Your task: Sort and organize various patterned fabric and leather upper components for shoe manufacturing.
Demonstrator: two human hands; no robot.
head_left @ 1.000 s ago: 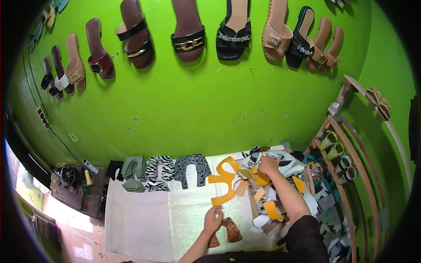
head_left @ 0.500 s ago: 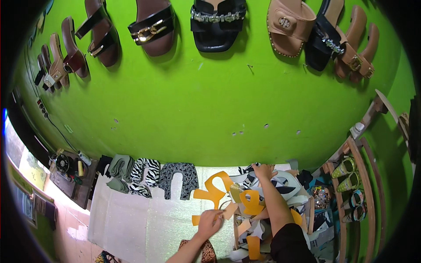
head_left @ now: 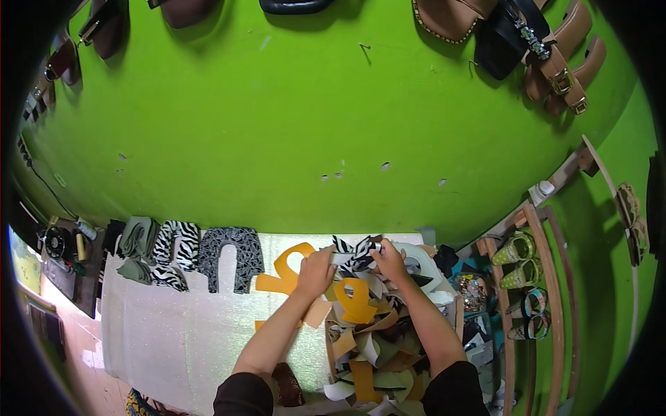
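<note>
Above the far end of a heap of cut scraps [head_left: 378, 333], a zebra-print cut piece [head_left: 359, 255] is stretched between both hands. Its left end is pinched in my left hand [head_left: 316, 272], while my right hand [head_left: 390, 263] grips the other side with bent fingers. Just left of my left hand lies an orange cut piece [head_left: 269, 283] with a loop. A second orange piece [head_left: 355, 305] rests on the heap, below the zebra-print one. Near my left forearm a tan piece [head_left: 318, 313] lies on the table [head_left: 159, 333].
Along the far table edge lie a grey patterned arch-shaped stack [head_left: 229, 243], zebra-print pieces [head_left: 175, 246] and folded grey-green pieces [head_left: 139, 239]. To the right, a wooden rack [head_left: 544, 291] holds green sandals [head_left: 517, 270]. More sandals [head_left: 506, 48] hang on the green wall.
My left hand has left the tan piece and moved away from me to the zebra-print one. My right hand has drawn that piece out of the heap. The view has turned right and down.
</note>
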